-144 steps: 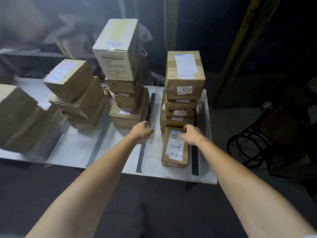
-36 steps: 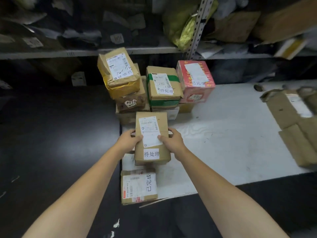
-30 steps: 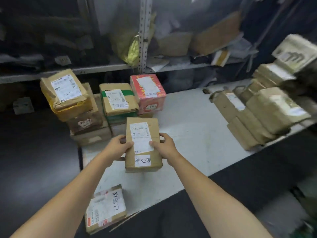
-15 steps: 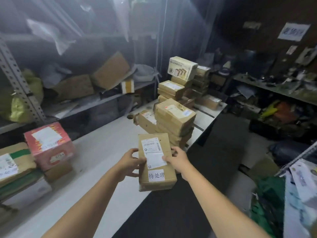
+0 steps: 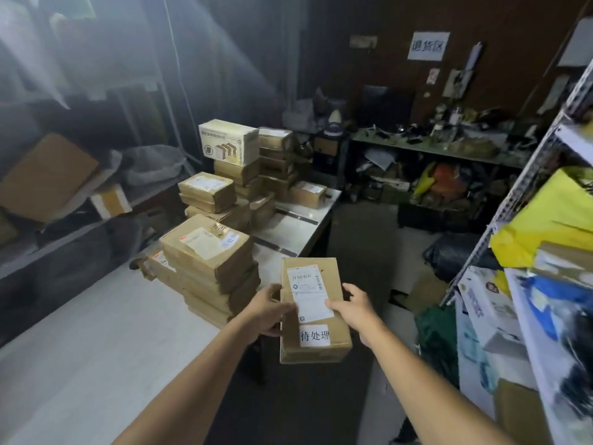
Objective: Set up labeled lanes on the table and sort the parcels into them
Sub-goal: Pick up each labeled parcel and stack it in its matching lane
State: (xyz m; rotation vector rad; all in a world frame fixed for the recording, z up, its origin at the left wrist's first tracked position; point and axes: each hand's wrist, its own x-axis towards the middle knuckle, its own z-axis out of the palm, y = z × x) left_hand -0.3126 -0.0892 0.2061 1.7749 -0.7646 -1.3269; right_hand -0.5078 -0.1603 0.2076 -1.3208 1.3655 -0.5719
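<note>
Brown cardboard parcel point(image 5: 316, 281), flat and oblong, held in the air at lower centre of the frame, just beside the table edge and over dark floor. Left hand point(image 5: 268, 311) grasps its left side, thumb on the top face. Right hand point(image 5: 354, 308) grasps the right side, thumb tip on the white shipping label point(image 5: 308, 292). Small white sticker with handwritten characters point(image 5: 315, 335) sits below that label.

Just left of the parcel, a stack of brown cardboard parcels point(image 5: 208, 261) stands on the white table point(image 5: 96, 342). Taller stacks point(image 5: 276, 162) further up at centre frame, one topped by a pale printed carton point(image 5: 227, 142). Dark tape strips point(image 5: 278, 247) cross the tabletop between the stacks.

Right edge: grey metal rack point(image 5: 529, 194) carrying a yellow bag point(image 5: 552, 220). Upper right: white paper sign point(image 5: 428, 45) on the brown wall.
</note>
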